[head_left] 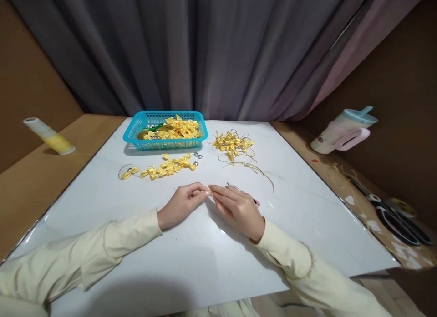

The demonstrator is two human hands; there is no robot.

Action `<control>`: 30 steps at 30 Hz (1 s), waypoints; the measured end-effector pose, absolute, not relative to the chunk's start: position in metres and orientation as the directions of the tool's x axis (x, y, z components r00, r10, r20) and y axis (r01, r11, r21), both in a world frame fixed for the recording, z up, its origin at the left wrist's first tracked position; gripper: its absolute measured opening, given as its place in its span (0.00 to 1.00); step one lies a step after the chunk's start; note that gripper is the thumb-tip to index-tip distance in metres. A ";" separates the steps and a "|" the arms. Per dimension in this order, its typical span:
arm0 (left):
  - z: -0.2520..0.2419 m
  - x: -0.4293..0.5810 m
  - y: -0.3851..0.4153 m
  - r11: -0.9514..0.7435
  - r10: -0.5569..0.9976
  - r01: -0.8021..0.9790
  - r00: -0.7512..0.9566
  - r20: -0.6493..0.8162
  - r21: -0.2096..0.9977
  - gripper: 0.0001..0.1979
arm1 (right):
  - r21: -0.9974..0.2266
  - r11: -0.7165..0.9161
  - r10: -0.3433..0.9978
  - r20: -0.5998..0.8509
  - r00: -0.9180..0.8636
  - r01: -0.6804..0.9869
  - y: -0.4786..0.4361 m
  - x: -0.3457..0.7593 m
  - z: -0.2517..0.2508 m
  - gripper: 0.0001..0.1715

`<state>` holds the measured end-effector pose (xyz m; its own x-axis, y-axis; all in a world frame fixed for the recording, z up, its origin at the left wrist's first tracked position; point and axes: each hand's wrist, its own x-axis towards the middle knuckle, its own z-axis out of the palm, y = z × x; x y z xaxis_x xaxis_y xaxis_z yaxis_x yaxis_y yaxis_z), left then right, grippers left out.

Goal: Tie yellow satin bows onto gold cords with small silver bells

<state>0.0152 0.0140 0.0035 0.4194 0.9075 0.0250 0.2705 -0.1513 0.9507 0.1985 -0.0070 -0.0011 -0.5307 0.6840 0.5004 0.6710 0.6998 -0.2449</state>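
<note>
A tiny gold-coloured piece [210,194] appears to be pinched narrowly at the thumb and forefinger tips of the left hand [186,203]. It lies between the two hands, with neither clearly nearer, and is met by the extended fingers of the right hand [239,210] — whether it is gripped there too cannot be told. Its long axis cannot be made out. No brand or label can be read — only small, illegible print is seen on the cup [329,136].
</note>
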 end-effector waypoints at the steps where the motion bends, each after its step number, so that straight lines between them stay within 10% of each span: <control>1: 0.003 0.015 0.014 -0.155 0.908 0.270 0.419 0.029 0.950 0.13 | -0.253 0.700 0.686 0.497 -0.531 0.667 -0.007 0.199 -0.001 0.15; 11: -0.001 0.012 0.012 -0.328 0.910 0.407 0.378 0.169 0.853 0.12 | -0.437 0.674 0.734 0.487 -0.473 0.596 -0.007 0.196 0.006 0.13; 20: -0.013 0.012 0.005 -0.738 0.672 0.538 0.533 0.514 0.407 0.14 | -0.488 0.654 0.756 0.455 -0.471 0.577 -0.008 0.194 0.004 0.13; 30: -0.013 0.013 0.007 -0.820 0.470 0.573 0.658 0.588 0.014 0.15 | -0.476 0.644 0.765 0.414 -0.493 0.599 -0.008 0.192 0.002 0.14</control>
